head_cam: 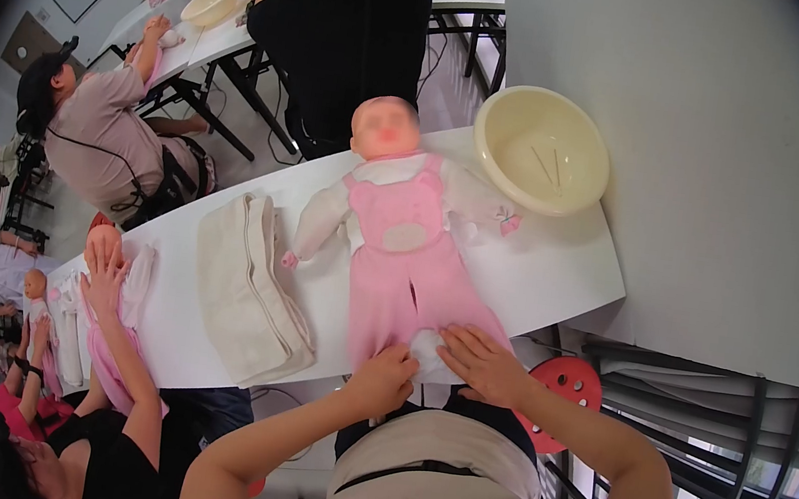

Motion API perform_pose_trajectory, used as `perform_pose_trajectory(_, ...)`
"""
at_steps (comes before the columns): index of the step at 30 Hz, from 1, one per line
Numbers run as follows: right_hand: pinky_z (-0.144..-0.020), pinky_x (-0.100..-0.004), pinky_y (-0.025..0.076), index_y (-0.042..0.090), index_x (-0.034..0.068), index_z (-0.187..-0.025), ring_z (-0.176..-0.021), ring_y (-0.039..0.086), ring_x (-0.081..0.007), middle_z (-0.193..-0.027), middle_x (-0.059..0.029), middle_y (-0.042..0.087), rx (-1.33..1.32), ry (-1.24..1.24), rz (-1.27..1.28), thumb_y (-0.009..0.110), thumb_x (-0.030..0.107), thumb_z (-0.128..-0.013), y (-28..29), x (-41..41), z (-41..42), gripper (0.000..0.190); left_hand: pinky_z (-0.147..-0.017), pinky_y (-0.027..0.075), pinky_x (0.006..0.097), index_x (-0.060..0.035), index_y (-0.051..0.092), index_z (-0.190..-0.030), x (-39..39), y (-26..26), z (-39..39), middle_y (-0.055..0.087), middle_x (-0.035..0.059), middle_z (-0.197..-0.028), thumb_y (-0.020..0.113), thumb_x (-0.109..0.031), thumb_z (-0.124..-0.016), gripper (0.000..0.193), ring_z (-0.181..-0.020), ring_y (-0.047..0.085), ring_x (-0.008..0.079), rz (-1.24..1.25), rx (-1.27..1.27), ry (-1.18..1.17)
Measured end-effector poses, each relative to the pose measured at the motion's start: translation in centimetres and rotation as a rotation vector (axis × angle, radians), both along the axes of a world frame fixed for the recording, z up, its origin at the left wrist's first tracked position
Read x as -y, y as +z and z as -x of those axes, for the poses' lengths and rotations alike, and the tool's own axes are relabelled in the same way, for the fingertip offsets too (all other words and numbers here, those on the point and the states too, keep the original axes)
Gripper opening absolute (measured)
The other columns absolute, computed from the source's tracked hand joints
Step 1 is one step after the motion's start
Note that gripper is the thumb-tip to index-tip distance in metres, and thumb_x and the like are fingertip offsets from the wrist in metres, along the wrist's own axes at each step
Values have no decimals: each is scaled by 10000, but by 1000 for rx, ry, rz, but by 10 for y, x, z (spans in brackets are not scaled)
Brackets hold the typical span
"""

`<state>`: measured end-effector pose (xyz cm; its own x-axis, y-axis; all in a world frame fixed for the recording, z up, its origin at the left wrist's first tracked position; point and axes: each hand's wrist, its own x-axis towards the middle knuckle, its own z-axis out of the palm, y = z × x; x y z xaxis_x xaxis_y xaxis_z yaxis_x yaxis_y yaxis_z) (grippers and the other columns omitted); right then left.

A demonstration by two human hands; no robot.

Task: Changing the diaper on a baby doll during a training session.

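A baby doll (387, 127) lies on its back on the white table (548, 269), its head at the far side. It wears pink bib overalls (395, 279) over a white long-sleeved top (324, 217). At the near edge, my left hand (384, 376) has its fingers curled at the bottom of one trouser leg, beside a white cloth (431, 352); its grip is partly hidden. My right hand (483, 363) lies flat, fingers spread, over the other trouser leg and the edge of that white cloth. Folded cream cloth (243, 289) lies left of the doll.
A cream plastic basin (541, 151) stands at the table's far right corner by the wall. A red stool (564, 404) is below the right edge. To the left, a co-worker's hand (104, 282) rests on another doll. A person in black (343, 45) is beyond the table.
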<state>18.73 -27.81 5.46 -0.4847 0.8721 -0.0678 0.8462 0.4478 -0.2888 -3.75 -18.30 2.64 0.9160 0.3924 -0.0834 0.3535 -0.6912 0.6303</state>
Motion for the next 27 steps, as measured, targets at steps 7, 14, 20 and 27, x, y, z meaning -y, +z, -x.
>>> perform_pose_trajectory(7,-1040,-411,328,530,14,-1212,-1245,419,-302,-1308,-152,482,-113,-153,-80,687,138,-654,-12,-5,10,593,-700,431,284,-14,545,-924,-32,5,7,479,73,-978,579,-68,-825,117,-785,497,169,568,260,22)
perform_pose_trajectory(14,-901,-408,434,628,31,-1036,-1030,548,-320,-1100,-153,589,-556,-308,-182,646,98,-753,-27,-20,7,292,-824,410,247,-3,566,-937,-52,18,4,558,49,-1024,519,-85,-919,96,-910,497,96,964,110,158)
perform_pose_trajectory(20,-699,-322,482,629,25,-1012,-735,612,-248,-819,-144,635,-829,-632,269,536,82,-887,-4,-35,5,166,-826,418,279,-1,564,-1018,-67,33,-1,567,79,-995,548,-157,-911,190,-906,520,153,659,155,217)
perform_pose_trajectory(27,-613,-294,458,622,15,-991,-643,563,-124,-709,-123,596,-1119,-699,175,518,78,-909,-7,-64,8,147,-988,378,378,-25,468,-1251,-78,29,-2,500,161,-1227,751,-380,-755,672,-1145,486,309,353,184,65)
